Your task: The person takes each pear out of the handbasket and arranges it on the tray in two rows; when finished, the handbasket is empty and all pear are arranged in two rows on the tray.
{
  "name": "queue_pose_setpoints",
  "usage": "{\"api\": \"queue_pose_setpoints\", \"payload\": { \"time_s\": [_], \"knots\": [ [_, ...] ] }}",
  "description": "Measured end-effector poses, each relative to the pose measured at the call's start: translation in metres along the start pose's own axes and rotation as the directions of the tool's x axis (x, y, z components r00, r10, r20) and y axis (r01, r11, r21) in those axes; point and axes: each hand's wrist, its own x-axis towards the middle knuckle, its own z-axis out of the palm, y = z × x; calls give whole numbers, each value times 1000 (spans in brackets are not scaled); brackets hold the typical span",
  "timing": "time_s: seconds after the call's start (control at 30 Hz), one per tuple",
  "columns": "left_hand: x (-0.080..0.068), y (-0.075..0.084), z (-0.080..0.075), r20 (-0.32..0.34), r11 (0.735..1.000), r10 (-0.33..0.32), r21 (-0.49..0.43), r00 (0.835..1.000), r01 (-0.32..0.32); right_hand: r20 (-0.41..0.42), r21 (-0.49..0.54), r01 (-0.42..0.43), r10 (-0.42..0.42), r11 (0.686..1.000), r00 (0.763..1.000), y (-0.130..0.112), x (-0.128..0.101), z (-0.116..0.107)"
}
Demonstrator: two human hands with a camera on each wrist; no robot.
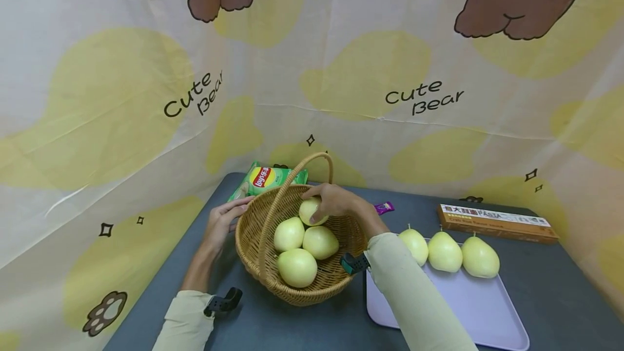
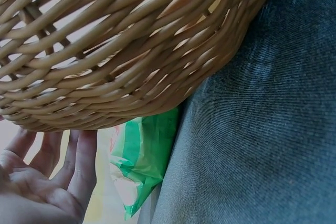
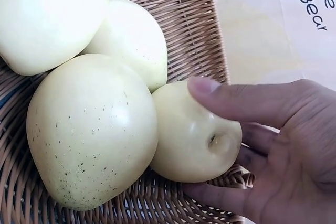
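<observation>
Right hand point(image 1: 333, 199) wraps a pear point(image 1: 312, 211) at frame centre inside the basket point(image 1: 253, 242); left hand point(image 1: 221, 221), grip released, steadies its rim.

Both sleeved arms extended forward; left hand point(image 1: 225, 222) open, fingers straight and relaxed; right hand point(image 1: 336, 202) curled, thumb and fingers closed in a grasp.
</observation>
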Motion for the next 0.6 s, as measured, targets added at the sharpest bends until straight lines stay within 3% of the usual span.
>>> {"api": "queue_pose_setpoints", "payload": {
  "time_s": [0.6],
  "knots": [
    [1, -1, 0, -8, 1000, 6, 0, 1000, -6, 42, -121, -12, 17, 993, 999, -3, 2, 2]
  ]
}}
